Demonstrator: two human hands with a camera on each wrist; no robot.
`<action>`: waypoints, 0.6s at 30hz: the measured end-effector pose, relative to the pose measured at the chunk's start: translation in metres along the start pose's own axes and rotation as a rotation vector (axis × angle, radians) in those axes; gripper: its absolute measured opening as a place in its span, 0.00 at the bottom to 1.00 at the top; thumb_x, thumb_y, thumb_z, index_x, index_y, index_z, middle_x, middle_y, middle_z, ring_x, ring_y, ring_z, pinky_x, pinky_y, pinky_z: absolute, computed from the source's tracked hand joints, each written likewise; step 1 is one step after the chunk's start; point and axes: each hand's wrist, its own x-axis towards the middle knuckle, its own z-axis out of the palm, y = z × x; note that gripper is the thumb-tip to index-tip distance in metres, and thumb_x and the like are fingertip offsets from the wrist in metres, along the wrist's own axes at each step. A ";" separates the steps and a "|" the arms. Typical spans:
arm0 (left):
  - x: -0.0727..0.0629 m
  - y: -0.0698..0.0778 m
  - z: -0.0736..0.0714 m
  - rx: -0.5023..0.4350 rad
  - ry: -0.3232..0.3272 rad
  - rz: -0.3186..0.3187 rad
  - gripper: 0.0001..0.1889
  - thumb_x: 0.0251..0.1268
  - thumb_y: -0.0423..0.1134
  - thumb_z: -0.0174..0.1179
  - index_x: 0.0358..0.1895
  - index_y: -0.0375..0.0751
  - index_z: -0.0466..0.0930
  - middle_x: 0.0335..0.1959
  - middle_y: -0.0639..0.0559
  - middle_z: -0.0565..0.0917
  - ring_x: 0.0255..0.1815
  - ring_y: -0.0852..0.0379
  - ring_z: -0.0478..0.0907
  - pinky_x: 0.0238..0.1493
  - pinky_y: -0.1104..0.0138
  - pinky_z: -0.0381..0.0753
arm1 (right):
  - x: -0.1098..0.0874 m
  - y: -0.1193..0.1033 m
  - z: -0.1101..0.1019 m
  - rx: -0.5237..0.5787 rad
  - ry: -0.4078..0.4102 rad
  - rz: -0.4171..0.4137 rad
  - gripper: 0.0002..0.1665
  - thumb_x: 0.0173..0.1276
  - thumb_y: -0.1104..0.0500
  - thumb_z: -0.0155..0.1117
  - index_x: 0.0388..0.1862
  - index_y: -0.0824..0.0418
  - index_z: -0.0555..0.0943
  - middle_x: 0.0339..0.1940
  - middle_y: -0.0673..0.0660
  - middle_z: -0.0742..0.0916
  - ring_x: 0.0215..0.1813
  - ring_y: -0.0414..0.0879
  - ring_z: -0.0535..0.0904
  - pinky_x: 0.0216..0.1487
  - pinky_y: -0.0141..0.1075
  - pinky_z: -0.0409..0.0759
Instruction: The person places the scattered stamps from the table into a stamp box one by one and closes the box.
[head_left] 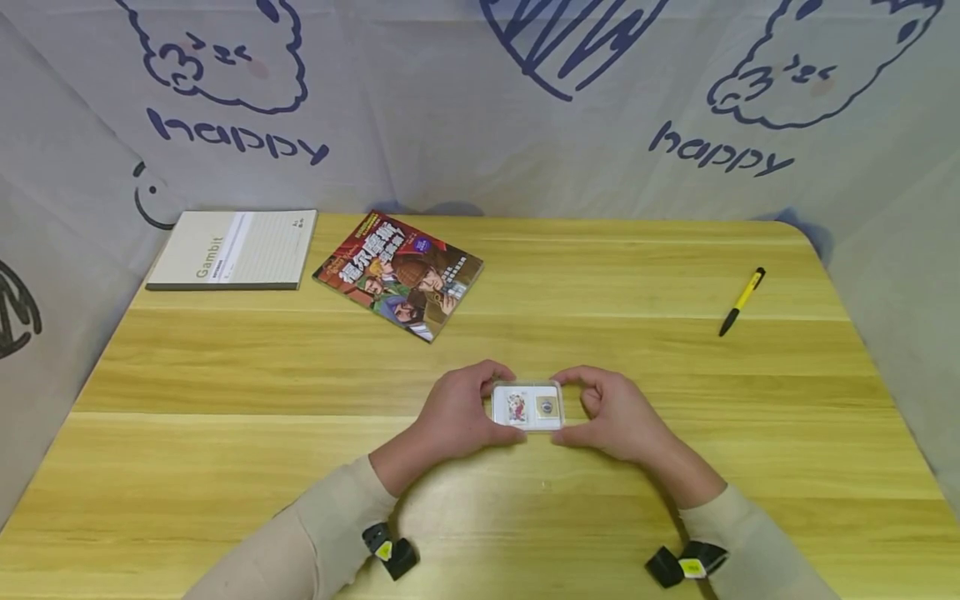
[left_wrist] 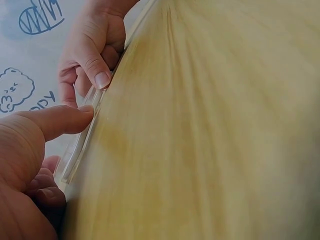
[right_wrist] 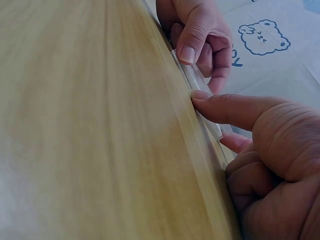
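A small clear plastic case with a white insert lies at the middle of the table, between both hands. Its insert shows a colourful printed figure on the left and a small gold square with a round mark on the right. The left hand grips the case's left end, thumb on the near edge and fingers at the far edge. At the other end, the right hand pinches the case between thumb and index finger, its other fingers curled in. Both wrist views show the case edge-on, with the thumbs on its near side.
A Gambit notebook lies at the back left of the wooden table. Right of it is a colourful comic-style book, set at an angle. A yellow and black pen lies at the right. White printed cloth hangs behind.
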 end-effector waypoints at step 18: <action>0.001 0.003 -0.001 0.028 -0.028 -0.039 0.35 0.33 0.44 0.86 0.52 0.43 0.82 0.35 0.58 0.82 0.33 0.61 0.76 0.39 0.63 0.75 | -0.001 0.002 0.001 0.024 0.003 0.013 0.38 0.44 0.56 0.87 0.57 0.57 0.81 0.15 0.46 0.63 0.18 0.40 0.57 0.25 0.33 0.61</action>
